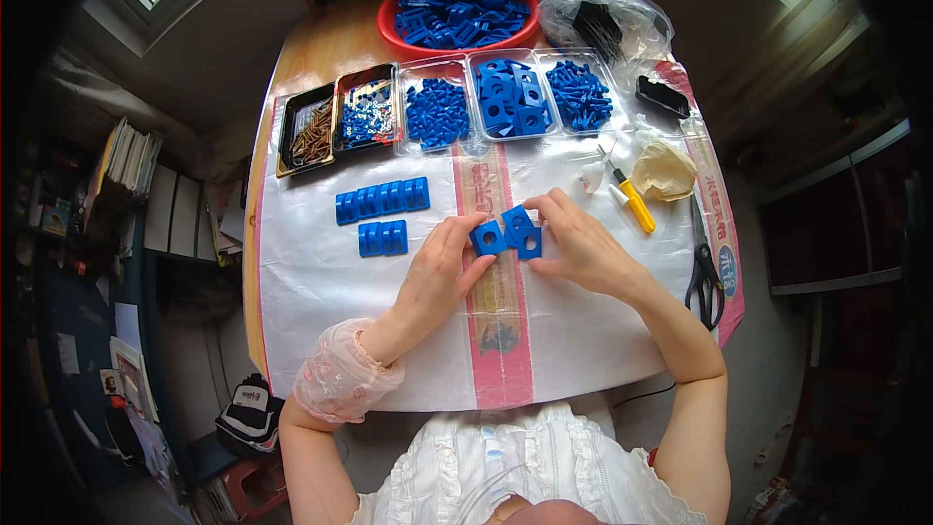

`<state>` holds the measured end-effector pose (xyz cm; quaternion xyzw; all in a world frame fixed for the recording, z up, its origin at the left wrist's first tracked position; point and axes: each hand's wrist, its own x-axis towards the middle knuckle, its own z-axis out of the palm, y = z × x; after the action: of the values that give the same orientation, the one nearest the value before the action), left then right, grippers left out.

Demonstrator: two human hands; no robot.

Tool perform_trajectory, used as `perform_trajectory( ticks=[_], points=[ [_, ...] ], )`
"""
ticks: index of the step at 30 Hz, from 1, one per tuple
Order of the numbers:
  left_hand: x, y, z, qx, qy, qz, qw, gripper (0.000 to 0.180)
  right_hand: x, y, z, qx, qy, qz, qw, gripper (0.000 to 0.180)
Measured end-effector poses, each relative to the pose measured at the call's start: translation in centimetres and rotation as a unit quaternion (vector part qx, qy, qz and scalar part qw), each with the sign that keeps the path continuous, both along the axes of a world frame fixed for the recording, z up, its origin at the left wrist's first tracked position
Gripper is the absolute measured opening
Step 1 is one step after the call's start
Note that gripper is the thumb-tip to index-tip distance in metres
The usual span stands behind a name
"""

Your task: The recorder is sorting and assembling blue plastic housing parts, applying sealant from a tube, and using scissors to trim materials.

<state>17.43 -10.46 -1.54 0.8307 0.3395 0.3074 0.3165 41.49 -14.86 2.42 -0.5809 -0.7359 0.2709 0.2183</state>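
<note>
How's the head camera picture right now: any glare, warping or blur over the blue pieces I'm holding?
Head view: daylight from the windows, bright sheen on the white plastic sheet; fisheye bends the table edge and darkens the corners; the blue pieces between the left hand and right hand look sharp, with no glare on them.

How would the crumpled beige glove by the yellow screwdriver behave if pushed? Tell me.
The beige glove lies crumpled and folded, so it is probably floppy and light. Pushed, it would likely bunch or slide on the glossy plastic sheet rather than roll, perhaps nudging the yellow screwdriver beside it.
</note>
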Motion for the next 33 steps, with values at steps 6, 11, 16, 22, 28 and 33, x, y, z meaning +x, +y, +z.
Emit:
perform_trajectory(
  ticks=[6,11,16,22,28,33],
  points=[
    [-0.2,0.2,-0.1,0.024,-0.024,0.022,0.999,0.059,-0.5,0.3,-0.4,0.009,-0.039,0.009,0.999,0.05],
    [-0.3,0.2,-0.5,-0.004,-0.066,0.1,0.993,0.058,0.2,1.7,-0.6,0.096,0.018,0.06,0.993,0.047],
    [-0.2,0.3,-1.0,-0.022,-0.062,0.079,0.995,0.057,0.3,2.3,-2.1,0.078,0.049,0.076,0.993,0.051],
    [-0.2,0.1,-0.7,-0.033,-0.056,0.059,0.996,0.054,0.2,1.9,-2.1,0.035,0.049,0.057,0.997,0.051],
    [-0.1,0.1,-0.7,-0.031,-0.065,0.051,0.996,0.055,-0.6,1.5,-2.3,0.054,0.017,0.022,0.998,0.052],
    [-0.1,0.0,-0.3,0.0,-0.067,0.023,0.997,0.057,-1.1,1.2,-0.8,0.161,0.035,0.025,0.986,0.049]
  ],
)
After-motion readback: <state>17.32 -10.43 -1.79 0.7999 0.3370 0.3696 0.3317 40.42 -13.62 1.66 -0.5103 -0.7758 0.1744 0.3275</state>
